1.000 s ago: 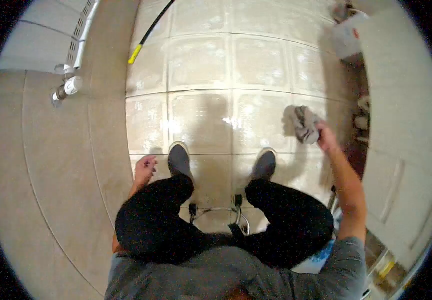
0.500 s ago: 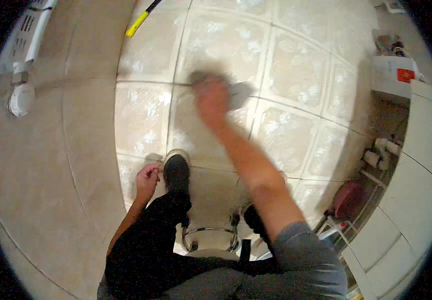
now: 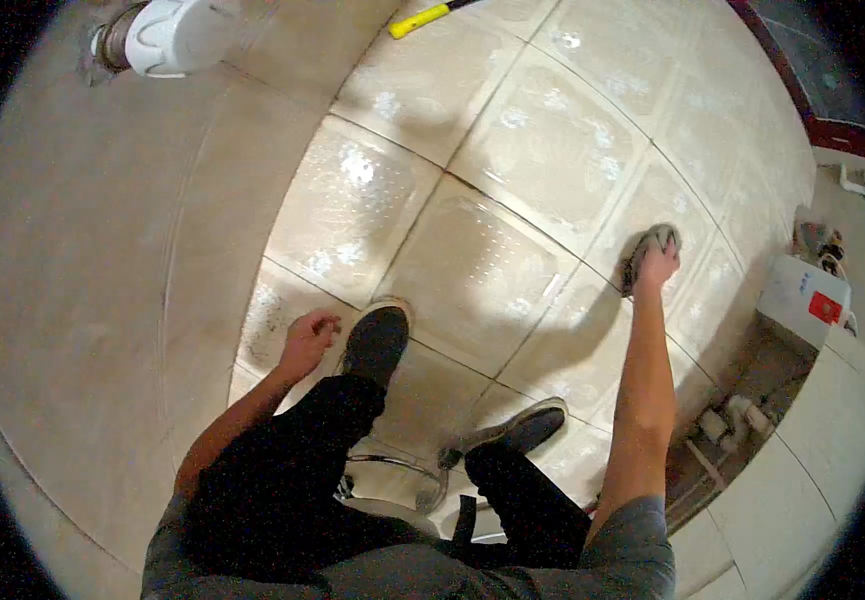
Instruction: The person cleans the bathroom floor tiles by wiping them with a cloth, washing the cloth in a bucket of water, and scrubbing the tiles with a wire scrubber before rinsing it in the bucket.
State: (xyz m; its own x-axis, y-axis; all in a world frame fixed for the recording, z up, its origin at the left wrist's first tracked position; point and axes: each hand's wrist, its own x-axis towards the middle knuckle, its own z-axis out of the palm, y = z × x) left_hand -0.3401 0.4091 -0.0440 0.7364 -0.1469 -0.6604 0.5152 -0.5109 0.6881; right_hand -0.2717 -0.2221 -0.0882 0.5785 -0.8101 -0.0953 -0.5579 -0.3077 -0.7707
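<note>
My right hand point(image 3: 659, 264) is closed on a crumpled grey cloth point(image 3: 666, 236), pressed to the wet tiled floor point(image 3: 512, 240) on the right. Part of the cloth is hidden beneath the fingers. Beside my left shoe point(image 3: 376, 343), my left hand point(image 3: 310, 345) hangs with its fingers loosely bent and apart, holding nothing. Wet streaks and droplets shine on the tiles between the two hands.
A yellow-and-black handle point(image 3: 419, 22) lies by the wall at the top. A white radiator valve point(image 3: 177, 38) juts out at upper left. To the right stand a white box with a red label point(image 3: 802, 300) and pipe fittings point(image 3: 732, 420). A stool point(image 3: 402, 510) is under me.
My right hand has swept the cloth rightward across the tiles. My view has turned, and the left hand's fingers have loosened near the shoe.
</note>
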